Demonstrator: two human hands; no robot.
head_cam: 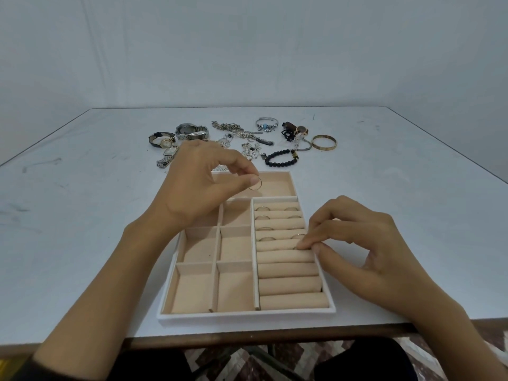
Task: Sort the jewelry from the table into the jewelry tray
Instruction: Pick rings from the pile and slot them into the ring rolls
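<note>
The right hand (pixel 357 240) pinches a ring (pixel 298 246) down into the roll slots at the jewelry tray (pixel 247 314)'s right edge. Beyond and left of that grip, the left hand (pixel 198 185) pinches a thin ring (pixel 255 185) above the tray's far compartment. Farther off, watches (pixel 189 132), bracelets (pixel 280 156) and a bangle (pixel 324 143) lie on the table (pixel 82 215).

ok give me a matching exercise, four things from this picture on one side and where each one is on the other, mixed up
Things:
1. thin ring
2. black bead bracelet
3. gold bangle
4. right hand

Places:
A. on the table, far right of the jewelry pile
B. fingers pressing at the ring rolls on the tray's right side
C. pinched in the left hand above the tray
D. on the table just beyond the tray's far edge

Pairs: 1-C, 2-D, 3-A, 4-B
</note>
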